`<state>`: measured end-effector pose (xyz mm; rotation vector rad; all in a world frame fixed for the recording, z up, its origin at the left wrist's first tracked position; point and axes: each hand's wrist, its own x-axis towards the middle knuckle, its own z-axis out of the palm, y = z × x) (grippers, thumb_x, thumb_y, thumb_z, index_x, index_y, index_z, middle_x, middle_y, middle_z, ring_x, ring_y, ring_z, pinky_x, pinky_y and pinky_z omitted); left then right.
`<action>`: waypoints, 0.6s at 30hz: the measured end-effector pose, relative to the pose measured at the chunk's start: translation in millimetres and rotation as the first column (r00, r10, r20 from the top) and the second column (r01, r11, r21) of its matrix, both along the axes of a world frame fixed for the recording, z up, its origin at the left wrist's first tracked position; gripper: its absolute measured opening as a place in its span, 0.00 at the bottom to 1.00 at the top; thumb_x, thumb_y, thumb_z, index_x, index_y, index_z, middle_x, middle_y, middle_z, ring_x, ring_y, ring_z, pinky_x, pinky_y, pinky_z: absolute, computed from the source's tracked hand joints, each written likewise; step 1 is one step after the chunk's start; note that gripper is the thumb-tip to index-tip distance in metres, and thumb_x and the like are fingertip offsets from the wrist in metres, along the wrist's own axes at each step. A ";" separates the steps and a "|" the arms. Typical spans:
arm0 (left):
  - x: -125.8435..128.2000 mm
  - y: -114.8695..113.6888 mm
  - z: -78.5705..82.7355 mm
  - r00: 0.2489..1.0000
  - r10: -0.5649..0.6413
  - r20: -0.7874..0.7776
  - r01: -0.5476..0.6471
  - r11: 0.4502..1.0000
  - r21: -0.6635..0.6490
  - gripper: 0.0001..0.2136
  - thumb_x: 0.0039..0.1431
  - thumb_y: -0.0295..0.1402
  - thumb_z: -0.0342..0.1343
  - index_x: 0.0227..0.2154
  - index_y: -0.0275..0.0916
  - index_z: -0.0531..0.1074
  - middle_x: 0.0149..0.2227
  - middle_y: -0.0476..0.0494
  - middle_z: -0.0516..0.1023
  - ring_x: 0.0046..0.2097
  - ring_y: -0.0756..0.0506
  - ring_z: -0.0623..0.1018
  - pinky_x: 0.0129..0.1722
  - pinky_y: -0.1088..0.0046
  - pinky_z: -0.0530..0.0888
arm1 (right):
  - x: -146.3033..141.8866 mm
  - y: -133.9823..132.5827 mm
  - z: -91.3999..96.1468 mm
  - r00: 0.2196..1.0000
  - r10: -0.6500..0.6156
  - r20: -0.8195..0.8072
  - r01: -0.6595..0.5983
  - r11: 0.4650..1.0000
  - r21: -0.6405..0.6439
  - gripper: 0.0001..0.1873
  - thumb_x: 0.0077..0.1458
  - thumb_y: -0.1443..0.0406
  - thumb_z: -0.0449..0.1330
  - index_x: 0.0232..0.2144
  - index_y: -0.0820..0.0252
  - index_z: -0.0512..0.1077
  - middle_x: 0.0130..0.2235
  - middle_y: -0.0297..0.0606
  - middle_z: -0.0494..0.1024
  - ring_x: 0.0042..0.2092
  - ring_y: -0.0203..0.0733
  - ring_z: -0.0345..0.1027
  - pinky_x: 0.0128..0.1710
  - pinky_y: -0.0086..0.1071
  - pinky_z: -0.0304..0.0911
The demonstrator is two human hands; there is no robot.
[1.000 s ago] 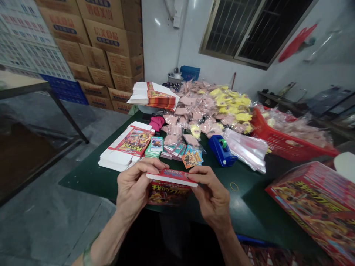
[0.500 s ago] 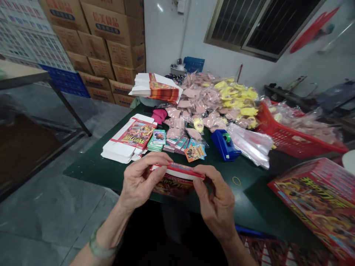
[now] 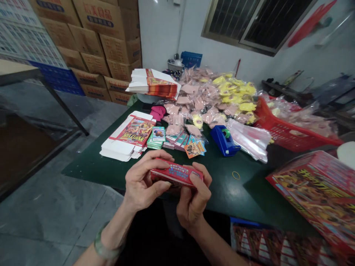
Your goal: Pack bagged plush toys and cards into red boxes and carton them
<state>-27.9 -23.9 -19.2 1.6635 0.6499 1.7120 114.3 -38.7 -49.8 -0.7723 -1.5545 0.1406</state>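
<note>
A small red printed cardboard box [image 3: 177, 173] is held above the front edge of the green table, its narrow closed end turned up. My left hand [image 3: 144, 181] grips its left end, thumb on the near side and fingers over the far side. At the right end, my right hand [image 3: 195, 197] holds the box too, with a finger lying on the top flap. The box's lower part is hidden by the hands. Just beyond lie character cards [image 3: 195, 146], stacks of green-edged cards [image 3: 157, 137] and flattened red-and-white boxes [image 3: 130, 135].
A blue tape dispenser [image 3: 224, 140], clear plastic bags [image 3: 251, 138] and a rubber band [image 3: 236, 175] lie on the table [image 3: 219, 192]. Bagged pink and yellow pieces [image 3: 199, 99] pile up behind. A red basket [image 3: 294, 135] and a large printed box [image 3: 316, 199] stand right.
The box's white-edged top flap has been folded down, so its red printed end now shows. My right hand has moved left and curled around the box's end.
</note>
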 end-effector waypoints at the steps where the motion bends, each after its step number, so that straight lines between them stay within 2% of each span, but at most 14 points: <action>1: 1.7 -1.2 -0.4 0.999 0.024 -0.028 -0.024 1.000 0.003 0.14 0.50 0.34 0.62 0.41 0.41 0.73 0.45 0.40 0.72 0.45 0.41 0.75 0.40 0.65 0.75 | -2.4 4.1 -2.3 1.000 0.007 -0.016 -0.007 1.000 -0.001 0.24 0.56 0.76 0.48 0.54 0.53 0.57 0.55 0.45 0.58 0.51 0.43 0.62 0.45 0.45 0.65; 3: 4.2 -2.6 -0.7 0.989 0.113 -0.097 -0.112 0.994 0.012 0.14 0.50 0.30 0.62 0.41 0.42 0.73 0.47 0.42 0.72 0.45 0.43 0.75 0.42 0.66 0.75 | -3.6 11.7 -3.5 0.999 0.026 -0.030 -0.026 1.000 -0.014 0.22 0.57 0.75 0.48 0.52 0.52 0.57 0.53 0.44 0.60 0.51 0.44 0.62 0.46 0.46 0.64; 6: 3.9 -2.7 0.3 0.946 0.268 -0.183 -0.256 0.963 0.088 0.13 0.50 0.22 0.61 0.38 0.42 0.74 0.44 0.46 0.74 0.43 0.48 0.76 0.41 0.73 0.74 | 3.9 16.6 1.4 0.996 0.086 -0.019 -0.087 0.995 -0.053 0.20 0.58 0.74 0.48 0.50 0.52 0.58 0.49 0.42 0.64 0.50 0.43 0.62 0.47 0.45 0.63; 10: 0.0 -1.3 1.6 0.923 0.279 -0.266 -0.237 0.955 0.180 0.15 0.48 0.19 0.61 0.39 0.40 0.74 0.42 0.45 0.75 0.42 0.48 0.76 0.39 0.73 0.74 | 35.7 23.3 13.2 0.981 0.177 0.082 -0.162 0.974 -0.160 0.18 0.55 0.68 0.54 0.49 0.53 0.62 0.49 0.42 0.66 0.49 0.44 0.64 0.46 0.42 0.64; 11: 0.2 -1.0 1.6 0.920 0.283 -0.270 -0.237 0.952 0.192 0.14 0.48 0.19 0.61 0.39 0.39 0.74 0.42 0.45 0.75 0.41 0.48 0.76 0.39 0.73 0.74 | 49.3 29.7 15.9 0.986 0.145 0.076 -0.127 0.971 -0.202 0.19 0.54 0.66 0.56 0.49 0.54 0.62 0.48 0.42 0.67 0.47 0.43 0.66 0.44 0.40 0.65; 12: 1.4 -0.9 1.5 0.915 0.305 -0.265 -0.256 0.945 0.205 0.14 0.48 0.19 0.61 0.38 0.39 0.74 0.41 0.45 0.75 0.41 0.48 0.76 0.39 0.72 0.74 | 65.4 38.7 18.4 0.997 0.062 0.052 -0.046 0.963 -0.265 0.19 0.53 0.63 0.57 0.48 0.55 0.63 0.45 0.41 0.69 0.43 0.42 0.68 0.40 0.37 0.66; 13: 3.4 -0.9 1.4 0.903 0.348 -0.253 -0.296 0.929 0.221 0.14 0.48 0.19 0.61 0.38 0.38 0.74 0.41 0.45 0.76 0.41 0.48 0.77 0.38 0.73 0.74 | 83.8 50.5 20.6 0.998 -0.060 0.017 0.062 0.939 -0.338 0.19 0.53 0.61 0.57 0.48 0.57 0.64 0.40 0.40 0.71 0.38 0.40 0.68 0.36 0.34 0.66; 14: 6.4 -0.9 1.1 0.883 0.405 -0.237 -0.350 0.905 0.243 0.13 0.48 0.19 0.61 0.37 0.38 0.74 0.41 0.45 0.76 0.40 0.48 0.77 0.38 0.73 0.74 | 103.8 64.5 22.8 0.974 -0.224 -0.010 0.199 0.885 -0.420 0.17 0.54 0.60 0.55 0.47 0.60 0.65 0.35 0.37 0.71 0.32 0.37 0.67 0.32 0.32 0.65; 15: 9.8 -0.7 0.7 0.857 0.463 -0.225 -0.405 0.876 0.261 0.13 0.48 0.20 0.61 0.37 0.39 0.74 0.40 0.46 0.76 0.39 0.49 0.77 0.37 0.73 0.74 | 124.5 80.0 24.8 0.922 -0.386 0.028 0.343 0.781 -0.522 0.15 0.56 0.59 0.52 0.43 0.61 0.68 0.30 0.35 0.71 0.29 0.36 0.66 0.31 0.31 0.63; 16: 13.4 -0.2 -0.1 0.833 0.510 -0.214 -0.448 0.849 0.279 0.13 0.47 0.21 0.62 0.36 0.39 0.74 0.40 0.47 0.76 0.38 0.49 0.77 0.36 0.74 0.74 | 144.8 96.2 26.7 0.889 -0.454 0.057 0.406 0.726 -0.555 0.14 0.56 0.60 0.51 0.39 0.64 0.70 0.28 0.35 0.71 0.29 0.37 0.65 0.31 0.32 0.62; 18: 19.7 1.8 -2.6 0.808 0.555 -0.199 -0.488 0.818 0.304 0.12 0.47 0.21 0.62 0.36 0.40 0.73 0.40 0.47 0.76 0.37 0.50 0.77 0.35 0.74 0.74 | 180.0 127.0 30.3 0.857 -0.501 0.124 0.465 0.648 -0.604 0.10 0.53 0.63 0.54 0.33 0.65 0.72 0.27 0.35 0.71 0.31 0.38 0.66 0.34 0.32 0.61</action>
